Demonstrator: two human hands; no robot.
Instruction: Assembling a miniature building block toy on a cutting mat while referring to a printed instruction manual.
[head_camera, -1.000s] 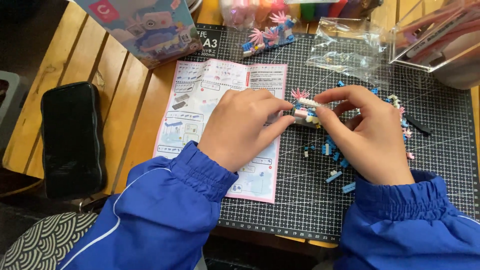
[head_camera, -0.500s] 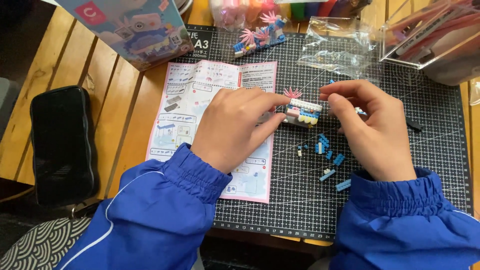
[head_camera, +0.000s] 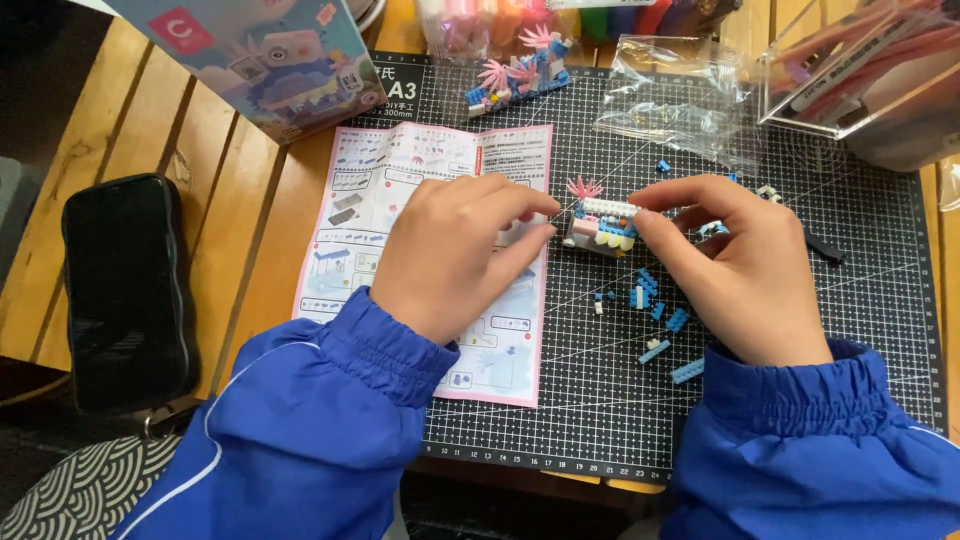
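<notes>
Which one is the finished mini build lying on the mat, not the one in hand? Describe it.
Start at the dark gridded cutting mat and go to its top edge, right of the picture box. The small brick model lies there, untouched by any hand. Unlike the loose blue bricks lower down, it is assembled, blue with pink spiky fronds.

Over the last second the left hand (head_camera: 455, 250) and right hand (head_camera: 735, 265) have slid slightly down and toward the person on the cutting mat (head_camera: 780, 400), carrying the small brick model (head_camera: 600, 225) pinched between their fingertips. More loose blue bricks (head_camera: 650, 290) now show beside the right palm.
</notes>
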